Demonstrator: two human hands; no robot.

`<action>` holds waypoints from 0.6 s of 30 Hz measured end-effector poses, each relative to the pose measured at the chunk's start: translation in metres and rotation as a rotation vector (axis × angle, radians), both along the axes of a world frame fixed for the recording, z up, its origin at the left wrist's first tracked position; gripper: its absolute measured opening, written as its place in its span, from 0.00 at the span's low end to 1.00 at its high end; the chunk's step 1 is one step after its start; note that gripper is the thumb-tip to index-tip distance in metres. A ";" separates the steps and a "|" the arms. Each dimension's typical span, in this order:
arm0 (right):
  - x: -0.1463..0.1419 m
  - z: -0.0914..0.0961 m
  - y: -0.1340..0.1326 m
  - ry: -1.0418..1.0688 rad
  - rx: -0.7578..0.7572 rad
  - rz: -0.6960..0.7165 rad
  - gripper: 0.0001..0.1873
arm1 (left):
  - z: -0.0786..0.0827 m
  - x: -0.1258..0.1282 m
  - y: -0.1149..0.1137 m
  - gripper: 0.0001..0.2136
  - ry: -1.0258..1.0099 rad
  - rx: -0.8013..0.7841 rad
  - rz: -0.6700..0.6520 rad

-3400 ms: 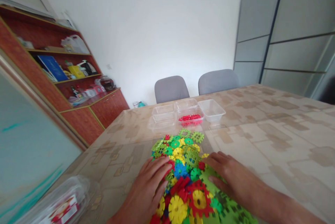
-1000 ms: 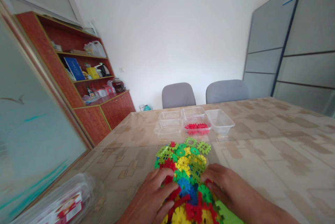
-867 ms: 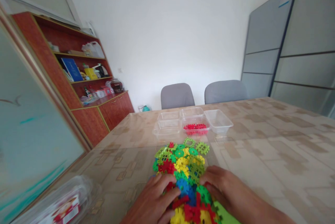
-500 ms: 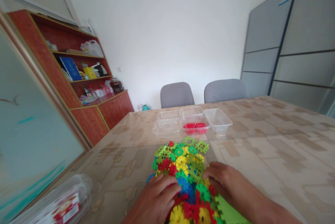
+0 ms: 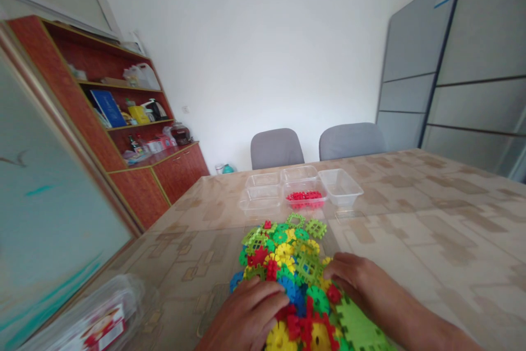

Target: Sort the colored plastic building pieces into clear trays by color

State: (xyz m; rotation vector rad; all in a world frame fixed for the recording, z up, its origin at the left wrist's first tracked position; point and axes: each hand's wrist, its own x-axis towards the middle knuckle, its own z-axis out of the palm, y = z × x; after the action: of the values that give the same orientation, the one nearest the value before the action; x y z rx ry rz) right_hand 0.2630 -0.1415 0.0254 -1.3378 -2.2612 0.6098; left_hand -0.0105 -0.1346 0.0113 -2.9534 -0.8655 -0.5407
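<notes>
A heap of plastic building pieces (image 5: pixel 290 285) lies in front of me: flower-shaped discs and notched squares in red, yellow, blue and green. My left hand (image 5: pixel 251 310) rests over the near left side of the heap, fingers loosely bent and slightly apart, no piece visibly gripped. At the right edge, my right hand (image 5: pixel 355 277) has its fingers curled together against the pieces; anything in them is hidden. Close to that hand are a small red piece (image 5: pixel 333 294) and a large light green notched plate (image 5: pixel 359 326).
Beyond the heap stand several clear tubs; one tub (image 5: pixel 304 197) holds red pieces. To its right is another tub (image 5: pixel 342 186). Stacked clear containers with a label (image 5: pixel 101 321) lie at lower left on the patterned tablecloth (image 5: pixel 411 219). Two grey chairs (image 5: pixel 277 148) are behind the table.
My right hand has shifted slightly right, exposing more of the yellow and red pieces and the green plate. My left hand has moved slightly right and down over the heap.
</notes>
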 end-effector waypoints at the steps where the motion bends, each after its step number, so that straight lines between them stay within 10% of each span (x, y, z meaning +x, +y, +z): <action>1: 0.000 -0.001 0.000 -0.006 -0.001 0.007 0.14 | 0.001 -0.002 0.000 0.13 0.006 -0.001 0.023; 9: -0.003 -0.018 0.001 -0.059 -0.002 0.068 0.11 | 0.004 0.005 0.001 0.11 0.043 -0.069 0.070; 18: 0.012 0.005 -0.003 0.062 0.020 0.029 0.12 | 0.007 0.009 0.000 0.11 -0.086 0.038 0.022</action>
State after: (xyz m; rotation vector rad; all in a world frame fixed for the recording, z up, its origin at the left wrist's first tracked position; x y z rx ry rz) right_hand 0.2753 -0.1444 0.0300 -1.2609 -2.2354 0.6277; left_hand -0.0015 -0.1345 0.0183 -2.9020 -0.8838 -0.6801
